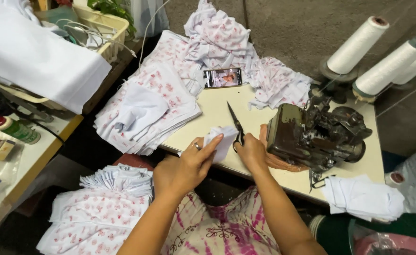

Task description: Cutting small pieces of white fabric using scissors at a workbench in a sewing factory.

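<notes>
Looking down from the head view: the left hand [182,165] pinches a small white fabric piece [221,139] at the surface's [208,118] near edge. Just right of it, the right hand [251,152] grips scissors [236,125], blades pointing away, beside the sewing machine [316,137].

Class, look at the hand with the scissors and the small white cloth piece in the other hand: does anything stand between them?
Nothing visible does. The right hand holds the scissors right beside the white cloth piece pinched in the left hand.
</notes>
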